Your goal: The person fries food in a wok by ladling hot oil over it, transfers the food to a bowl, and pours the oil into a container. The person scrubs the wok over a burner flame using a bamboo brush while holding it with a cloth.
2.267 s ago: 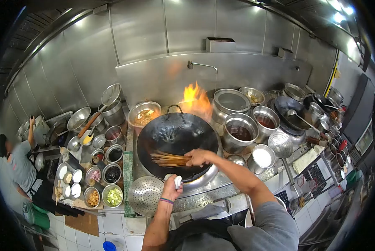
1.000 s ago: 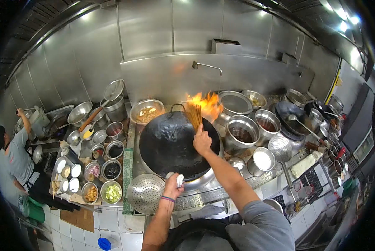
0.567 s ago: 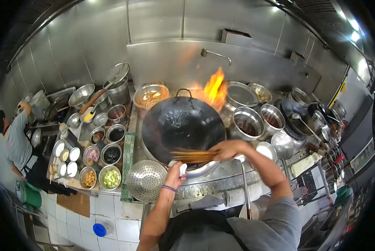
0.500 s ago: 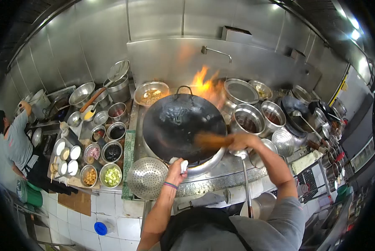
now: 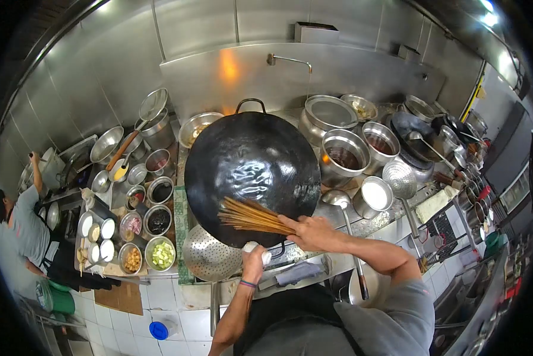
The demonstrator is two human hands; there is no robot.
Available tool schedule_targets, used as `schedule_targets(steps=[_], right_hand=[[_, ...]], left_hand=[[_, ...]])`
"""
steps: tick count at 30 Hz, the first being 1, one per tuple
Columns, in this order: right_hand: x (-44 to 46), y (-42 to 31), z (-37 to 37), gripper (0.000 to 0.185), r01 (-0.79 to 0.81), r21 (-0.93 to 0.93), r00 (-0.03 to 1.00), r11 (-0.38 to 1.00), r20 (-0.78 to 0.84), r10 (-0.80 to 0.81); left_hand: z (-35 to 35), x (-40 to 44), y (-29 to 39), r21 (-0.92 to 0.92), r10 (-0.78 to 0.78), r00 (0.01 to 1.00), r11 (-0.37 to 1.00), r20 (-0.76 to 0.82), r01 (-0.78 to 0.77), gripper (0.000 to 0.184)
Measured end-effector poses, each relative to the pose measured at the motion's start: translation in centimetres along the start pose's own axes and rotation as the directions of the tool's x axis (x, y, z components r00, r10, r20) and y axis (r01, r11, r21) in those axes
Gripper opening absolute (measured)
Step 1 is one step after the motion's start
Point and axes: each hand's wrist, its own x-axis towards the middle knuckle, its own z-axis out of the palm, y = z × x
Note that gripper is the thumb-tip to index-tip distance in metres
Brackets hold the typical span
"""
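Note:
A large black wok (image 5: 248,160) stands in front of me, its inside wet and shiny and its far loop handle upright at the back. My right hand (image 5: 314,233) is closed around the thick end of a bamboo wok brush (image 5: 253,217). The splayed bristles lie over the near part of the wok. At the wok's near edge, my left hand (image 5: 254,261) is closed on a folded white cloth (image 5: 265,257). Whether it grips the wok's rim through the cloth is hidden. A perforated strainer (image 5: 206,252) sits just left of that hand.
Sauce pots (image 5: 343,155) and a ladle (image 5: 336,199) stand to the right. Bowls of cut green vegetables (image 5: 160,253) and other ingredients are at the left. A wall tap (image 5: 293,60) is behind the wok. Another person (image 5: 26,216) works at the far left.
The wok has tilted and shifted, covering the burner, and the flames behind it are out of sight. The brush has moved left over the wok's near side.

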Motion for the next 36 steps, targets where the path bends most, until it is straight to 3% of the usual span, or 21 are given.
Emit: schedule_targets(steps=[2, 4, 5, 6, 10, 12, 14, 16, 18, 19, 20, 23, 25, 26, 27, 29, 31, 32, 34, 35, 36], right_hand=[[2.7, 1.1, -0.2, 0.062, -0.006, -0.049, 0.984, 0.999, 0.178, 0.014], [5.7, 5.9, 0.5, 0.065, -0.122, -0.159, 0.99, 0.98, 0.052, 0.132], [6.8, 7.7, 0.5, 0.067, -0.262, -0.238, 0.955, 0.935, -0.204, 0.216], [7.7, 8.9, -0.1, 0.07, -0.407, -0.277, 0.854, 0.87, -0.453, 0.256], [9.6, 6.8, -3.7, 0.075, -0.549, 0.225, 0.419, 0.805, -0.759, 0.498], [10.5, 4.7, -1.7, 0.075, -0.509, 0.345, 0.344, 0.788, -0.758, 0.554], [11.7, 2.7, 2.3, 0.075, -0.57, 0.308, 0.485, 0.762, -0.622, 0.614], [11.3, -0.4, 5.6, 0.073, -0.516, 0.175, 0.772, 0.839, -0.329, 0.544], [9.3, -3.2, 6.4, 0.074, -0.287, 0.225, 0.953, 0.931, -0.035, 0.302], [8.6, -3.6, 6.0, 0.071, -0.211, 0.276, 0.977, 0.938, 0.057, 0.204], [7.7, -4.0, 5.3, 0.07, -0.142, 0.334, 0.985, 0.932, 0.145, 0.098], [7.0, -2.3, 1.5, 0.064, -0.26, 0.043, 0.949, 0.965, 0.197, 0.247], [6.7, 1.6, 2.0, 0.063, -0.49, -0.175, 0.871, 0.854, -0.063, 0.487], [5.6, 3.2, 2.2, 0.068, -0.599, -0.127, 0.778, 0.791, -0.327, 0.536], [4.0, 3.6, 0.8, 0.071, -0.67, -0.083, 0.683, 0.738, -0.459, 0.568], [0.3, 6.1, 0.8, 0.074, -0.663, 0.186, 0.542, 0.725, -0.549, 0.636], [-4.1, 3.9, -0.2, 0.061, -0.727, 0.292, 0.449, 0.621, -0.483, 0.752], [-6.9, 3.5, 0.3, 0.06, -0.688, 0.256, 0.533, 0.679, -0.456, 0.712], [-11.7, 3.6, 3.1, 0.055, -0.697, 0.406, 0.545, 0.591, -0.235, 0.805], [-13.9, 3.3, 5.1, 0.056, -0.632, 0.431, 0.606, 0.644, -0.243, 0.757], [-15.3, 2.4, 6.2, 0.058, -0.705, 0.465, 0.559, 0.536, -0.101, 0.823]], left_hand=[[-0.4, -0.1, -0.1, -0.029, 0.027, 1.0, 0.999, 0.007, -0.027, 0.008], [-0.6, -0.7, 0.2, -0.059, 0.024, 1.0, 0.998, -0.003, -0.024, 0.01], [-0.5, -1.0, 0.2, -0.056, 0.011, 1.0, 0.998, -0.002, -0.011, 0.01], [-0.1, -1.2, 0.3, -0.055, 0.0, 1.0, 0.998, -0.003, 0.0, 0.01], [-0.4, -1.2, 0.8, -0.045, -0.003, 1.0, 0.999, 0.029, 0.004, 0.011], [-1.0, -0.8, 0.4, -0.034, 0.021, 0.999, 0.999, 0.036, -0.019, 0.008], [-1.4, -0.9, 0.3, -0.01, 0.024, 0.998, 1.0, 0.054, -0.024, 0.008], [-1.6, -0.8, 0.6, 0.016, 0.021, 0.997, 1.0, 0.068, -0.022, 0.011], [-1.6, -0.5, 1.2, 0.015, -0.072, 0.994, 0.997, 0.079, 0.071, 0.012], [-1.7, -0.9, 2.2, 0.001, -0.133, 0.986, 0.991, 0.096, 0.133, 0.012], [-1.9, -1.0, 2.9, -0.012, -0.196, 0.974, 0.98, 0.112, 0.198, 0.012], [-2.3, -0.4, 2.3, -0.042, -0.159, 0.982, 0.986, 0.107, 0.164, 0.008], [-1.7, -0.4, 1.8, -0.06, -0.156, 0.987, 0.986, 0.037, 0.158, 0.006], [-1.4, -0.4, 2.1, -0.058, -0.139, 0.989, 0.988, 0.045, 0.142, 0.006], [-1.2, -0.5, 2.8, -0.065, -0.12, 0.992, 0.99, 0.049, 0.123, 0.006], [-1.1, 0.0, 2.8, -0.109, -0.091, 0.993, 0.989, 0.071, 0.098, 0.011], [-1.1, 0.2, 3.5, -0.113, -0.158, 0.985, 0.98, 0.063, 0.164, 0.01], [-1.1, 0.5, 3.6, -0.105, -0.173, 0.982, 0.978, 0.071, 0.18, 0.009], [-0.6, 0.7, 4.5, -0.121, -0.179, 0.98, 0.975, 0.085, 0.189, 0.01], [-0.6, 1.1, 4.6, -0.131, -0.188, 0.977, 0.971, 0.106, 0.201, 0.01], [-0.6, 1.3, 4.7, -0.138, -0.198, 0.972, 0.967, 0.126, 0.215, 0.011]])
